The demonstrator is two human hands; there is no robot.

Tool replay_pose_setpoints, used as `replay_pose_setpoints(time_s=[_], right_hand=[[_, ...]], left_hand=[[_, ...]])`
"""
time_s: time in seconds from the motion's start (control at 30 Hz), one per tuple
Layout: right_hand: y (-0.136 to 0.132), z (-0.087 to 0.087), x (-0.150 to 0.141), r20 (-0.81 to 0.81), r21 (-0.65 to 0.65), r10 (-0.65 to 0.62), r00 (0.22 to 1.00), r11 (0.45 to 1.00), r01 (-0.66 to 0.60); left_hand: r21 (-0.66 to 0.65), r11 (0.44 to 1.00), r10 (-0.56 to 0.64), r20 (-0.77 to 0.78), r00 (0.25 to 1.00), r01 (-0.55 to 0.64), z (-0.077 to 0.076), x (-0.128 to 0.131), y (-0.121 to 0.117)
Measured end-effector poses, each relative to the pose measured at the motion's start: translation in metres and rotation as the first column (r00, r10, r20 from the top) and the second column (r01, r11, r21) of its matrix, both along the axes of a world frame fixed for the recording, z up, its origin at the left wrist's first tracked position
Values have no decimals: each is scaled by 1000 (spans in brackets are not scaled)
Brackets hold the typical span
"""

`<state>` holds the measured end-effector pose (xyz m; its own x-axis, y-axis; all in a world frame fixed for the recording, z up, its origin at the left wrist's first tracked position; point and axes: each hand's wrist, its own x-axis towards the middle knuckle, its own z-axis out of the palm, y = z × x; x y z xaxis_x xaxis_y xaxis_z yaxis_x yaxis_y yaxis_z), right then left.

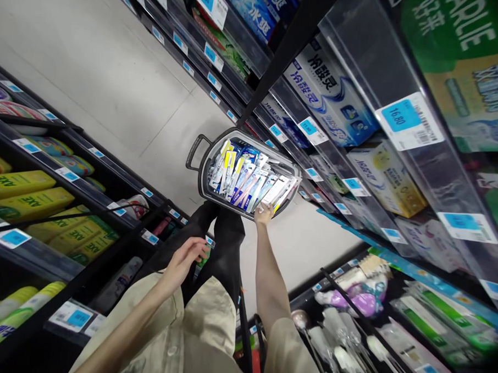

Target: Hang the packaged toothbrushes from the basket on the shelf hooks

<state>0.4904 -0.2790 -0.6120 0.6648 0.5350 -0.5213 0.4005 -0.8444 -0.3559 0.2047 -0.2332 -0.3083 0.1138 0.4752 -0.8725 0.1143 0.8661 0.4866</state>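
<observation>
A dark grey shopping basket [204,171] stands on the floor just beyond my feet, its handle tilted out to the left. Packaged toothbrushes [249,181] lie in it side by side, several of them in white, blue and yellow packs. At the basket's near right side, my right hand [264,213] has its fingers closed on the lower end of a white toothbrush pack [277,190] among the others. My left hand [192,251] hangs above my thigh, loosely bent with the fingers apart, and holds nothing.
Shelves with toothpaste boxes [331,91] and price tags rise close on the right. Yellow bottles [29,199] fill the shelves on the left. Long-handled utensils [345,344] hang at the lower right. Pale floor tiles [125,76] run between the shelves.
</observation>
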Motion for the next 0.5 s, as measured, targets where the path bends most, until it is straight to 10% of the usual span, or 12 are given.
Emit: replay_pose_setpoints(time_s=[0.5], right_hand=[[9,9,10,22,85,-33,999,996,31]], left_hand=[[5,996,-94,7,996,94,-19,11,-19]])
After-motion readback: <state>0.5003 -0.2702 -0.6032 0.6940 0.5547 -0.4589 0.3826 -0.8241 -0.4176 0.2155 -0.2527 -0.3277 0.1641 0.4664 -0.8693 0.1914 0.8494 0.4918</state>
